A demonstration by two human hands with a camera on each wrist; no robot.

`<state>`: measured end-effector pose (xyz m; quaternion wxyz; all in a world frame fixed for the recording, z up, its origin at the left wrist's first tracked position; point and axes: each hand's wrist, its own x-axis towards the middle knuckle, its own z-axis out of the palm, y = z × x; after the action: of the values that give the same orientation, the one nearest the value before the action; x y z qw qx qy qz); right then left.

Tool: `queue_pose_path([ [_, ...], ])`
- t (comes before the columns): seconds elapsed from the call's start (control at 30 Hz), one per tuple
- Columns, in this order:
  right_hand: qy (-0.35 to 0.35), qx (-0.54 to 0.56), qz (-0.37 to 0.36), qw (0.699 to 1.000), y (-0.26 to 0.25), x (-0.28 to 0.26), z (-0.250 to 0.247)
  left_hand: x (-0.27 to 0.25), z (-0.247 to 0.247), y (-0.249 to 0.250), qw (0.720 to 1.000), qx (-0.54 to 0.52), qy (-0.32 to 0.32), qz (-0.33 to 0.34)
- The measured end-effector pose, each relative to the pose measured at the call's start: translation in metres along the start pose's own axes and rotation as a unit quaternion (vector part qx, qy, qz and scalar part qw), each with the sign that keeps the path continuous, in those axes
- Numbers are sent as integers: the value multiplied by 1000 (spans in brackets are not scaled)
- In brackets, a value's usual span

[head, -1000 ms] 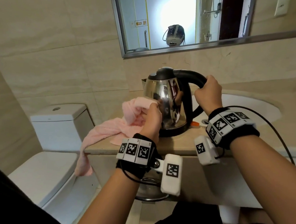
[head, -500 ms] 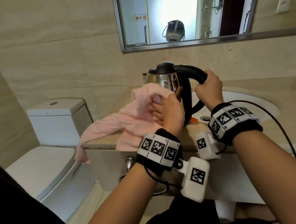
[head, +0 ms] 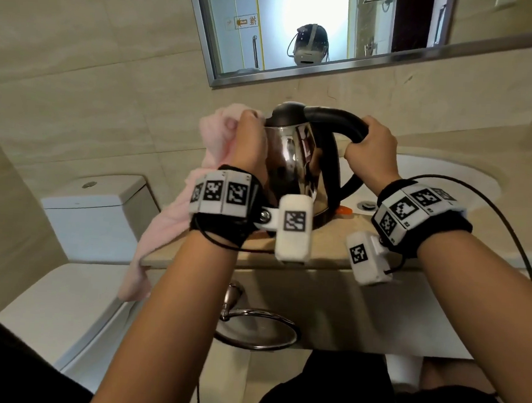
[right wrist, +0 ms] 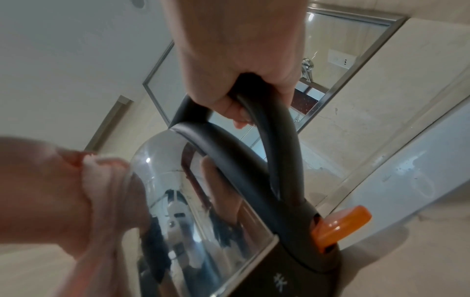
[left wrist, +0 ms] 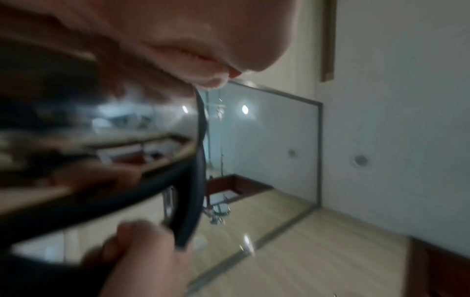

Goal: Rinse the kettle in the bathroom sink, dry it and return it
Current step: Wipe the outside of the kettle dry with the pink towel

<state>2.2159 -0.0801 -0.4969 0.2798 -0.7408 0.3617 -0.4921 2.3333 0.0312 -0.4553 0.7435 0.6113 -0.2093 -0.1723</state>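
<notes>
A shiny steel kettle with a black lid and black handle stands upright on the beige counter beside the sink. My right hand grips the top bend of the handle. My left hand holds a pink towel bunched against the kettle's upper left side, near the spout. The towel lies between my fingers and the steel wall. The rest of the towel trails down over the counter's left edge. In the left wrist view the kettle is blurred.
The white sink basin with its drain lies right of the kettle. An orange switch sticks out at the kettle's base. A toilet stands at the left below the counter. A mirror hangs above. A metal ring holder hangs under the counter.
My left hand has carried the towel from the kettle's lower front, across its body, up to the top left by the spout. The right hand kept its grip on the handle.
</notes>
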Motion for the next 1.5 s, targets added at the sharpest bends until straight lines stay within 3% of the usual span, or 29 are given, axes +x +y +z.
queue_pose_path([
  [0.03,1,2,-1,1000,0,0,1,9,-3,-1,1000,-8,10,6],
  [0.17,2,8,-2,1000,3,3,2,51,-18,-19,991,-94,-25,-95],
  [0.27,-4,14,0,1000,4,4,1,39,-23,-13,978,-123,-101,-136],
  [0.37,-16,28,4,999,4,5,1,50,-26,-12,965,-158,-138,-160],
  [0.57,-60,70,29,995,5,5,-4,61,-31,-3,961,-143,-195,-133],
  [0.8,-72,92,44,992,5,4,-3,64,-32,-5,969,-86,-211,-93],
  [1.03,-40,91,61,993,2,2,0,68,-44,-31,963,-25,-195,-185],
  [1.13,-31,94,73,992,1,2,1,63,-52,-46,944,-73,-222,-234],
  [1.37,36,123,86,988,1,-3,9,47,-56,-54,950,-65,-204,-228],
  [1.5,72,141,88,983,0,-8,11,43,-61,-54,934,-112,-217,-259],
])
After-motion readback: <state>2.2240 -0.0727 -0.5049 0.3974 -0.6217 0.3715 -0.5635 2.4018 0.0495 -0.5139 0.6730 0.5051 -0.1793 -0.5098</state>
